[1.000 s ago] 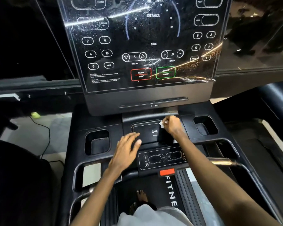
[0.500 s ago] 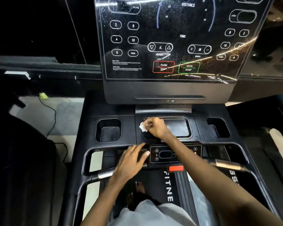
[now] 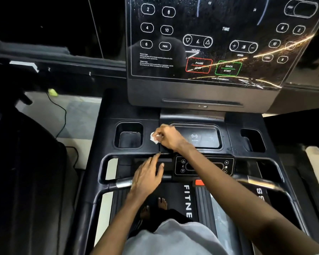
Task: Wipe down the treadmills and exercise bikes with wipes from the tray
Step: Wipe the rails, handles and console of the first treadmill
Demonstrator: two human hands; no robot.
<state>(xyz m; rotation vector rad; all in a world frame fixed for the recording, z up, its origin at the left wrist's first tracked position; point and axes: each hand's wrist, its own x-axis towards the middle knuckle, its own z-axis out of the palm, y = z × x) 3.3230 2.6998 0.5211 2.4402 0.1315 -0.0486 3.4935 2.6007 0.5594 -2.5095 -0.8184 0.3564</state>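
Head view: right hand pinches a half-hidden wipe; left hand rests flat.

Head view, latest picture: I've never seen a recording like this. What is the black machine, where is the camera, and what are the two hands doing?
There is no robot here. The camera is worn on a person's head and looks down, so both arms belong to the wearer. The black machine is a treadmill. At the top is its glossy screen with printed buttons. Below that is a shelf with a cup holder and a shallow phone pad. The right hand pinches a small white wipe against the shelf, between the cup holder and the pad. The left hand holds nothing. It rests with straight fingers over the handlebar, beside a small button panel. Bare feet stand on the belt.
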